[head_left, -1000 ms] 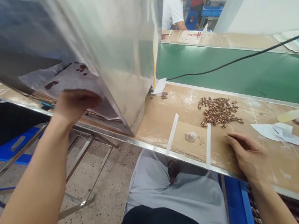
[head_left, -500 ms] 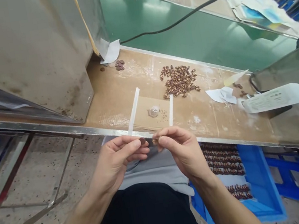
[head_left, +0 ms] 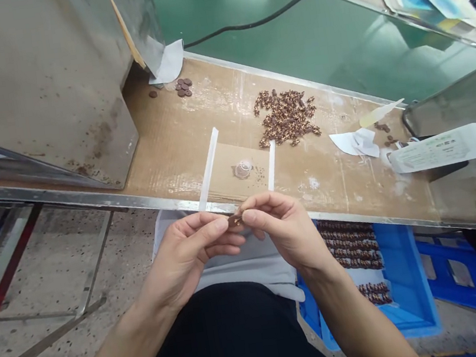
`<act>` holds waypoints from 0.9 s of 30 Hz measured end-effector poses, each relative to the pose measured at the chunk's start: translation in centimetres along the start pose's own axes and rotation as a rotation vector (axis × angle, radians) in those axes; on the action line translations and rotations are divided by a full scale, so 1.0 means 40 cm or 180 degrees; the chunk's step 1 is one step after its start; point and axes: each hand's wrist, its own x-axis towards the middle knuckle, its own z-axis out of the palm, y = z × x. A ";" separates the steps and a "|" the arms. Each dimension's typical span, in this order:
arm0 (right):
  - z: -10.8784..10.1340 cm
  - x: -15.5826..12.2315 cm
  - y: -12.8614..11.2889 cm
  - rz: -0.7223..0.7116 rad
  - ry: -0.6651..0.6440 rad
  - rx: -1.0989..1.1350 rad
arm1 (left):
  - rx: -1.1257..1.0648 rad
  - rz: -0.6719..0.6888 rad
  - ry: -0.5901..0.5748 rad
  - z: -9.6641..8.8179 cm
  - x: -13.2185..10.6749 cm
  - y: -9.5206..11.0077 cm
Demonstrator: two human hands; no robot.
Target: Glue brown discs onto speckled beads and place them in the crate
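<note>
Above the bench's front edge, my left hand (head_left: 198, 243) is closed in a pinch on a small brown disc (head_left: 231, 221). My right hand (head_left: 276, 220) pinches a tiny brown-and-gold piece (head_left: 239, 221) against the disc's right side; fingertips cover most of both. Just beyond the hands, a cardboard pad (head_left: 228, 157) lies between two white tape strips, with a small clear round blob or dish (head_left: 243, 169) and tiny specks on it. Further back is a heap of small brown-and-gold pieces (head_left: 286, 116). Several brown discs (head_left: 184, 87) lie at the back left.
A white bottle with a blue cap (head_left: 448, 148) lies on the right, near a paper scrap (head_left: 355, 143) and a yellowish pointed nozzle (head_left: 380, 113). Below the bench, a blue crate (head_left: 408, 272) holds rows of brown pieces. A metal box (head_left: 36, 83) stands left.
My hands have come together, and the right hand's small piece now meets the disc in the left. The view has shifted slightly.
</note>
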 end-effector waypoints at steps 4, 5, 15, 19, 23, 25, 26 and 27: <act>-0.014 0.011 -0.004 0.0193 -0.0291 0.0042 | -0.0073 -0.0200 -0.0169 -0.017 0.006 -0.004; -0.015 0.012 -0.006 0.0225 -0.0339 0.0030 | -0.0095 -0.0259 -0.0179 -0.020 0.009 -0.007; -0.051 0.024 -0.039 -0.0660 0.0608 -0.0313 | -0.1091 -0.0458 -0.0300 -0.033 0.022 -0.046; -0.141 0.055 -0.031 -0.1619 0.1403 -0.2143 | -0.1284 -0.0335 -0.0408 -0.042 0.024 -0.053; -0.224 0.086 0.007 -0.2094 0.1575 -0.3370 | -0.1174 -0.0170 -0.0421 -0.048 0.040 -0.045; -0.238 0.092 0.015 -0.2116 0.1651 -0.3221 | -0.1021 -0.0072 -0.0325 -0.050 0.056 -0.035; -0.236 0.094 0.014 -0.2112 0.1714 -0.3020 | -0.0956 0.0003 -0.0262 -0.051 0.066 -0.028; -0.228 0.094 0.008 -0.2115 0.1769 -0.2798 | -0.0907 0.0108 -0.0209 -0.052 0.078 -0.021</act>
